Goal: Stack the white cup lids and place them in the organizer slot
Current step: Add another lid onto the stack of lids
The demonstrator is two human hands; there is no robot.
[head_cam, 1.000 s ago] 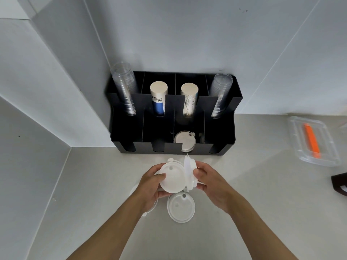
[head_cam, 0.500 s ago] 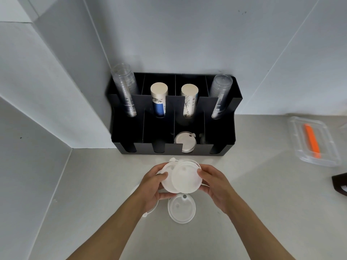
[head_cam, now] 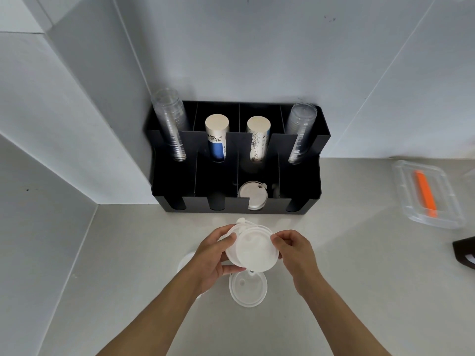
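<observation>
Roughly midway: left hand [head_cam: 214, 255] and right hand [head_cam: 295, 249] both grip the lids [head_cam: 253, 249] above the counter [head_cam: 359, 291], nearly nested; some lids sit in the organizer [head_cam: 300, 206] slot [head_cam: 253, 197], one loose lid [head_cam: 248, 289] remains

Lighting is even, cool and diffuse; the source lies out of frame. Shadows are soft: a faint one under the hands on the counter [head_cam: 334, 291], deep darkness inside the organizer [head_cam: 295, 201], whose front slots show little detail. White lids [head_cam: 253, 249] are near overexposed, edges hard to separate. Mild glare on the clear cups [head_cam: 169, 124] and the clear box [head_cam: 406, 191]. Centre is sharp. Wide-angle distortion bends wall lines and stretches the forearms toward the frame edges.
</observation>
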